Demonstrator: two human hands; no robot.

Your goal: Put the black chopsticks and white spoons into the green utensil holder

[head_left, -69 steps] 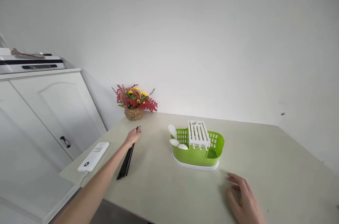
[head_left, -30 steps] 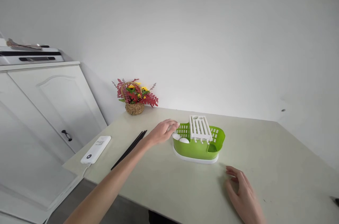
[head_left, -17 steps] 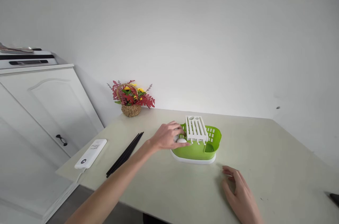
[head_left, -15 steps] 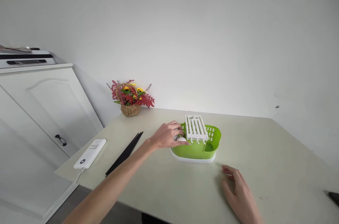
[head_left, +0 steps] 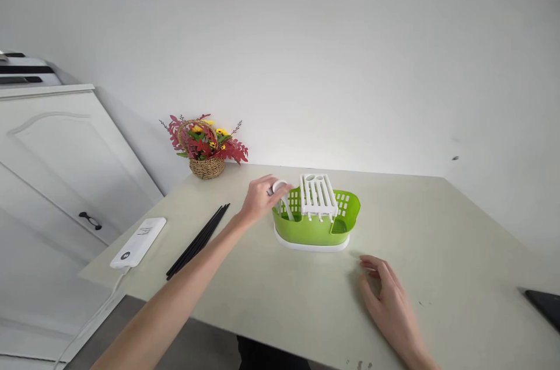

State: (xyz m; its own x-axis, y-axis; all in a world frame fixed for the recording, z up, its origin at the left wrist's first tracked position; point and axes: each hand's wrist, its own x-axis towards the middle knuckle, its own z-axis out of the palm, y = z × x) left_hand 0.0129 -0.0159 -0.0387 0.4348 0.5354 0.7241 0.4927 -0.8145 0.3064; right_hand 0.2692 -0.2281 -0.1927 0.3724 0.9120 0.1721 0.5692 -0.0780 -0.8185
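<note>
My left hand is closed around a white spoon at the left end of the green utensil basket. The spoon's round bowl is up by my fingers, and its handle slants down inside the basket's left part. A second handle may be beside it, but I cannot tell. A white slatted rack with small hooks along its front spans the basket's middle. On the tabletop, right of and nearer than the basket, my right hand rests with fingers loosely bent, thumb apart, nothing in it.
Black chopsticks lie left of my forearm. Further left is a white power bank with a cable. A wicker basket of flowers stands at the back left, near a white cabinet. A dark object lies at the right edge.
My left hand has turned and lifted the spoon from the basket's front to its left end, handle now pointing down inside. My right hand keeps its place; the view has shifted slightly.
</note>
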